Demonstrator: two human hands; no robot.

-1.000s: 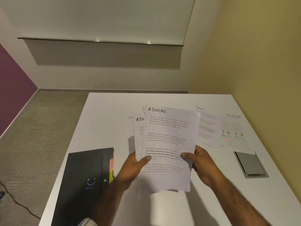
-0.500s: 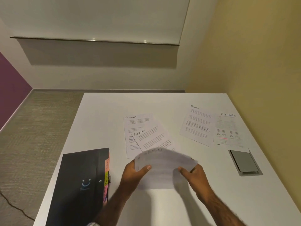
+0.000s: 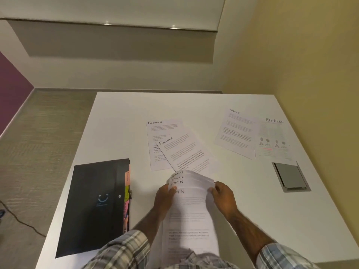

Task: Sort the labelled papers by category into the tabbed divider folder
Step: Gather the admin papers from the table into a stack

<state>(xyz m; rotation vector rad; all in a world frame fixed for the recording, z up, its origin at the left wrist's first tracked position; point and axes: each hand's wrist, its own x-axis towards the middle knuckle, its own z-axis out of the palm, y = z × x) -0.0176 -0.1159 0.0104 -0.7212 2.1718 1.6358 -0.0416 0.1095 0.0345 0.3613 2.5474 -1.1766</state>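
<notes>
Together, the left hand (image 3: 165,199) and right hand (image 3: 223,197) pinch the white ADMIN-headed sheets (image 3: 191,208) between them. The black tabbed folder (image 3: 97,206) lies flat just left of the left hand.

We see a smooth, matt white table (image 3: 194,105). On it, the ADMIN sheets (image 3: 190,210) are thin matt paper (curling at the top). The folder (image 3: 93,206) by the table's left edge looks like dull black plastic, and the hatch (image 3: 290,175) sunk in its right side looks like satin grey metal. The carpet (image 3: 38,142) left of the table is rough and woven.
</notes>
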